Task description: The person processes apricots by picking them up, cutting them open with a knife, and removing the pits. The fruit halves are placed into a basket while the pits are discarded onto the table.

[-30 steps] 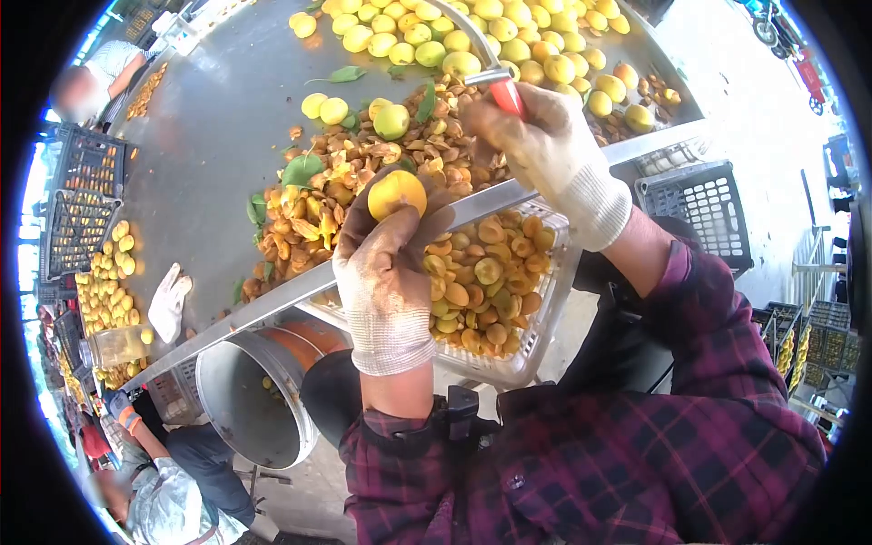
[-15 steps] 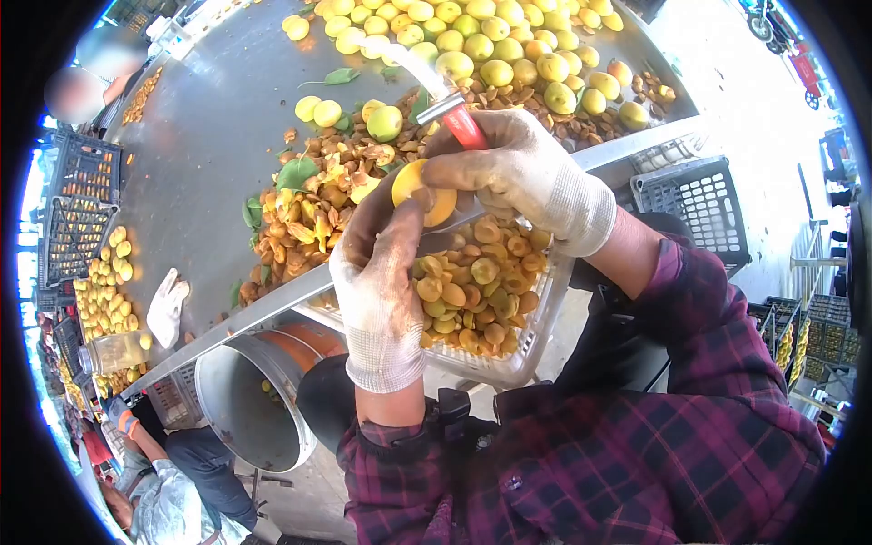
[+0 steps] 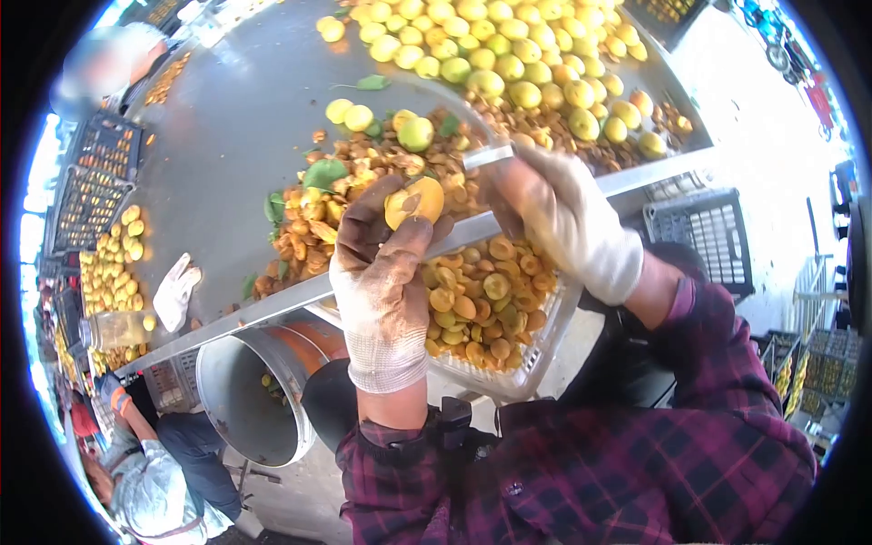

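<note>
My left hand [image 3: 386, 272], in a stained white glove, holds a yellow fruit [image 3: 416, 205] between thumb and fingers; its cut face shows a brown center. To the right, my right hand [image 3: 568, 213], also gloved, is closed round the handle of a curved knife [image 3: 489, 156], whose blade points up and left over the table. Below both hands, a white basket [image 3: 542, 359] holds halved fruit [image 3: 486, 295]. Beyond the left hand lies a heap of brown and orange fruit pieces [image 3: 313, 213] with green leaves.
Whole yellow fruit [image 3: 509, 54] covers the far part of the metal table [image 3: 227, 136]. A loose white glove [image 3: 175, 292] lies near its left edge. A metal bucket [image 3: 241, 400] stands below. Black crates [image 3: 704, 236] are at both sides. Another person [image 3: 168, 481] sits lower left.
My right hand has moved right and down with the knife, away from the fruit. The fruit in my left hand now shows its cut face. The view has shifted slightly.
</note>
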{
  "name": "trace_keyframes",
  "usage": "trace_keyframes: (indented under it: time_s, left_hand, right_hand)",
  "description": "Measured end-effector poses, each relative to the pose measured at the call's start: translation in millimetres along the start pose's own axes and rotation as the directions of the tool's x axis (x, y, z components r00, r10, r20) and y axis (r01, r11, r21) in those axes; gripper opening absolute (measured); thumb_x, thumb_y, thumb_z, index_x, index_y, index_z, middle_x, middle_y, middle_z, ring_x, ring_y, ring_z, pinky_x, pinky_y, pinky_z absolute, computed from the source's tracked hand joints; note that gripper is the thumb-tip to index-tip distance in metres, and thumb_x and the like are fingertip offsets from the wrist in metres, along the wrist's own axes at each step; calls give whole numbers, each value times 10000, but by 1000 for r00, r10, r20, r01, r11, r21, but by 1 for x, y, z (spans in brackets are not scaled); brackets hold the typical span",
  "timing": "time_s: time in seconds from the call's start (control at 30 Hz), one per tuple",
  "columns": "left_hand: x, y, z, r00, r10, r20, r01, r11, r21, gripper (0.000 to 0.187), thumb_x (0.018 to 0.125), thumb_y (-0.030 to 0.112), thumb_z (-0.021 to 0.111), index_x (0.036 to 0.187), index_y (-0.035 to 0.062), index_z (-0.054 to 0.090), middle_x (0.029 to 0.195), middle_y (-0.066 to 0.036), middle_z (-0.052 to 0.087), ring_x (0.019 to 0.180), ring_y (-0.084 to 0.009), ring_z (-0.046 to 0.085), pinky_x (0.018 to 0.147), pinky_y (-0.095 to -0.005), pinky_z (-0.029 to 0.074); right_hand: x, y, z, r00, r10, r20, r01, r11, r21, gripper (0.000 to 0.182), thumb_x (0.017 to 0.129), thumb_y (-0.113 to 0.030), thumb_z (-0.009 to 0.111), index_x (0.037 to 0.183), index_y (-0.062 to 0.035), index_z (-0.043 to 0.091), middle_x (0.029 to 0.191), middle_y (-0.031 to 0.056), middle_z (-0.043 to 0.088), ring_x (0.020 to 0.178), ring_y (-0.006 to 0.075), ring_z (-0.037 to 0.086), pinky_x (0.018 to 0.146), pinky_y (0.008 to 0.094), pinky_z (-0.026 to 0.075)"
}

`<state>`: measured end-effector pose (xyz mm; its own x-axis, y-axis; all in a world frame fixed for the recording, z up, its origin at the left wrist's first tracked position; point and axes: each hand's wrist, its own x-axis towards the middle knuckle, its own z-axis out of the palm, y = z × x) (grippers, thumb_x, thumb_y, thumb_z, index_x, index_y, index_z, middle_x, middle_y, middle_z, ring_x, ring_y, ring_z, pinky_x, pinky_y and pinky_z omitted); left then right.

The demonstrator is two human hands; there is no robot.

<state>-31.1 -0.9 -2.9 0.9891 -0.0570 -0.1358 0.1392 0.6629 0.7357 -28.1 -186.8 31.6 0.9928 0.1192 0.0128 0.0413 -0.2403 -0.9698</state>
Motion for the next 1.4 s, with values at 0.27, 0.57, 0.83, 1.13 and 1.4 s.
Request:
trace_keyframes:
  time_s: [0.27,0.57,0.83,1.13,1.4]
  left_hand:
    - [4,0,-5,993,116,-24,-118,986,-116,477,802,-131,651,1263,-42,566,1162,-144,650,1041,-225,666,905,-365,575]
    - [5,-17,-9,991,47,-122,-62,991,-122,320,821,-49,731,1129,-45,644,1009,-120,709,899,-192,695,817,-310,575]
    - [2,-15,0,979,140,-146,-140,990,11,285,891,81,719,1126,-53,628,994,-169,707,904,-284,693,878,-371,544]
    - [4,-3,6,932,184,-312,-177,983,51,235,864,100,750,1029,-39,659,920,-133,709,796,-220,693,730,-305,558]
    - [-6,10,2,955,61,-291,-72,997,-27,250,907,93,654,1059,-103,622,919,-179,694,787,-273,703,748,-384,610]
  right_hand:
    - [-23,21,12,975,-188,122,217,929,-301,296,1003,-298,572,1021,-4,589,736,193,621,739,390,655,598,412,484]
    - [-20,17,33,984,-157,89,176,937,-302,270,992,-276,588,982,-6,598,768,204,639,758,397,651,602,442,477]
    - [-14,32,49,980,-157,125,194,899,-393,314,996,-311,570,1040,1,560,793,199,661,742,400,657,609,461,500]
    - [-2,35,74,982,-108,156,145,956,-253,407,1013,-339,546,1240,-2,548,746,172,656,681,300,671,564,392,483]
    - [-9,14,66,726,250,641,-633,608,480,507,981,-573,520,848,-85,567,569,-36,436,426,59,355,392,231,247]
